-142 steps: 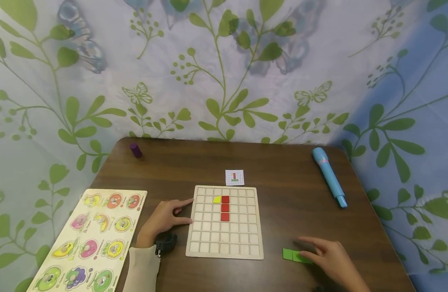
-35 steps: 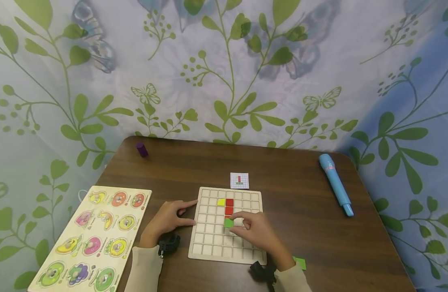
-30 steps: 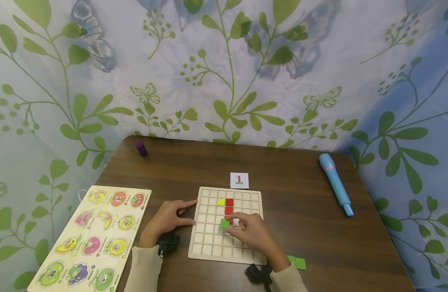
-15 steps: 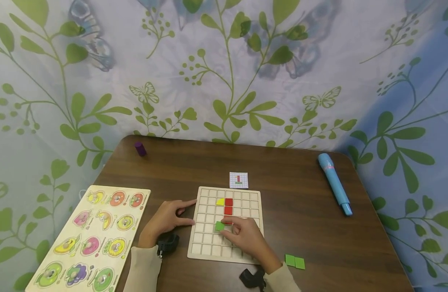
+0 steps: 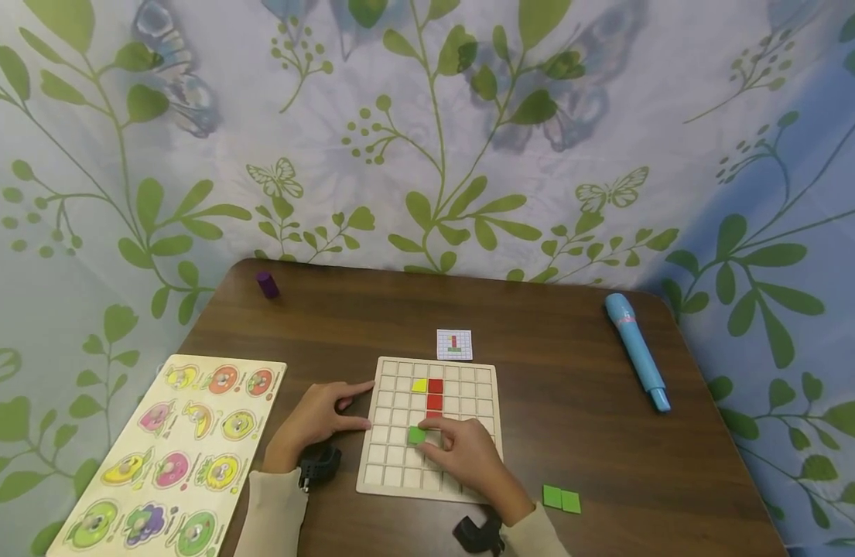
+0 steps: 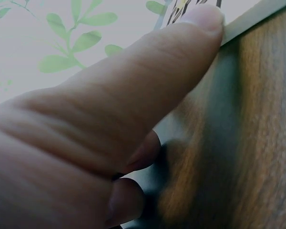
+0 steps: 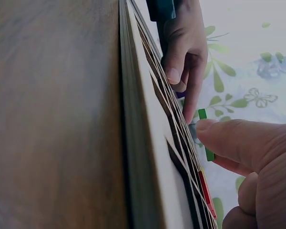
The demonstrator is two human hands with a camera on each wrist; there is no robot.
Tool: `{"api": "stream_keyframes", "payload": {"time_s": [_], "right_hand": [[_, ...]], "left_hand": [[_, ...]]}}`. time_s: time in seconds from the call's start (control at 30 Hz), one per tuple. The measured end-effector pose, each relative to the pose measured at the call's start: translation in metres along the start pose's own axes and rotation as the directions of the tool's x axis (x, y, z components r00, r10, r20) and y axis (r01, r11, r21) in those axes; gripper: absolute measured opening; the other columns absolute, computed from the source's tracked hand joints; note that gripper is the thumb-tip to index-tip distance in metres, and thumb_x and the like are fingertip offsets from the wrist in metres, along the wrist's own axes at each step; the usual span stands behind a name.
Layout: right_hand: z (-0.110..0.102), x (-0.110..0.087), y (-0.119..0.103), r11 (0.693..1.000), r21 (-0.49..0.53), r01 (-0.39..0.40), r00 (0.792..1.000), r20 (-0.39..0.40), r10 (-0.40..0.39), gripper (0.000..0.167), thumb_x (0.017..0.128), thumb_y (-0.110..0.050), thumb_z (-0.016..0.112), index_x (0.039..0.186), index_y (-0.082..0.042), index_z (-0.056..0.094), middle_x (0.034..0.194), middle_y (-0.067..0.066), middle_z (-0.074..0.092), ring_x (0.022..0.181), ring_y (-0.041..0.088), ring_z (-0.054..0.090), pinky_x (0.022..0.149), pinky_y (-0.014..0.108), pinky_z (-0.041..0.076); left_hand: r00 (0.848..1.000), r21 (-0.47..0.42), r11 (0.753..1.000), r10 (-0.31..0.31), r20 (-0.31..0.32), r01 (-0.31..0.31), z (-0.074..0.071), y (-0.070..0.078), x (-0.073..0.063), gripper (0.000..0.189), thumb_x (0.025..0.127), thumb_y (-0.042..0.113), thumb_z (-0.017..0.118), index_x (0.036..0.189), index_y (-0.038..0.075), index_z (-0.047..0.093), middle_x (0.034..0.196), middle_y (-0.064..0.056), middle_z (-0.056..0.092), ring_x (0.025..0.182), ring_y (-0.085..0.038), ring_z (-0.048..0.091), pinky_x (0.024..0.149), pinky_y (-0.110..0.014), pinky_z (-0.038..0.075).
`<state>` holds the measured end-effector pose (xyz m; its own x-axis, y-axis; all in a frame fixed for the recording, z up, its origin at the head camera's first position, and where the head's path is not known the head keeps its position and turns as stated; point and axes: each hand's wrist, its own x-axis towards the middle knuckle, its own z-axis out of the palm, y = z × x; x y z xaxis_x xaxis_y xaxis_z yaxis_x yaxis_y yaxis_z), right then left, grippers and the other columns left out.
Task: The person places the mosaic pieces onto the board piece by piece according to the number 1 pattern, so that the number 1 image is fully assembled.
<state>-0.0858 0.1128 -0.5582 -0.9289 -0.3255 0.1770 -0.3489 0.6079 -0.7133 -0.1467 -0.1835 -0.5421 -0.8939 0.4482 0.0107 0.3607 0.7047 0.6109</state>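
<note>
A wooden grid board (image 5: 469,371) lies on the brown table (image 5: 573,387). A yellow tile (image 5: 418,384) and a column of red tiles (image 5: 435,393) sit in its cells. My right hand (image 5: 462,452) pinches a green square tile (image 5: 416,435) over the board, just below and left of the red column; in the right wrist view the green tile (image 7: 206,138) stands on edge at my fingertips (image 7: 214,131). My left hand (image 5: 319,418) rests flat against the board's left edge, fingers straight. Two more green tiles (image 5: 562,499) lie right of the board.
A small pattern card (image 5: 454,344) lies behind the board. A fruit peg puzzle (image 5: 183,456) sits at the left edge, a blue tube (image 5: 634,348) at the right, a purple cylinder (image 5: 266,284) at the far left corner. Leaf-print fabric surrounds the table.
My right hand brought one green tile from the pile at the right onto the board, then slid it leftward and down past the red column. The left hand stayed put.
</note>
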Motion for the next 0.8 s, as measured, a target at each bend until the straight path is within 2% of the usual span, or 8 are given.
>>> {"api": "stream_keyframes", "payload": {"time_s": [0.23,0.5,0.8], "right_hand": [[0.0,0.0,-0.004,0.999,-0.051,-0.011,1.0,-0.001,0.011,0.024,0.084,-0.032,0.085,0.105,-0.024,0.08,0.05,-0.022,0.031,0.046,-0.004,0.027,0.049,0.021,0.026],[-0.002,0.0,-0.006,0.994,-0.102,-0.029,0.999,0.019,0.031,0.024,0.085,-0.034,0.084,0.107,-0.025,0.08,0.048,-0.021,0.029,0.045,-0.002,0.026,0.049,0.022,0.026],[0.001,0.001,-0.011,0.988,-0.143,-0.063,0.997,0.038,0.069,0.023,0.087,-0.035,0.081,0.108,-0.025,0.08,0.047,-0.021,0.028,0.044,-0.001,0.025,0.045,0.022,0.023]], "left_hand": [[1.0,-0.019,1.0,0.0,-0.003,0.0,0.001,-0.003,-0.001,0.071,0.078,0.048,0.087,0.142,0.027,0.064,0.071,0.01,0.039,0.065,-0.004,0.036,0.072,-0.03,0.038],[1.0,-0.013,0.999,0.03,-0.01,-0.03,0.003,-0.004,0.001,0.072,0.078,0.049,0.086,0.142,0.027,0.064,0.07,0.009,0.039,0.063,-0.003,0.033,0.07,-0.029,0.037],[0.999,-0.013,1.0,0.028,-0.016,-0.028,0.002,-0.002,0.0,0.071,0.078,0.046,0.087,0.141,0.025,0.065,0.071,0.009,0.039,0.065,-0.004,0.035,0.071,-0.029,0.037]]}}
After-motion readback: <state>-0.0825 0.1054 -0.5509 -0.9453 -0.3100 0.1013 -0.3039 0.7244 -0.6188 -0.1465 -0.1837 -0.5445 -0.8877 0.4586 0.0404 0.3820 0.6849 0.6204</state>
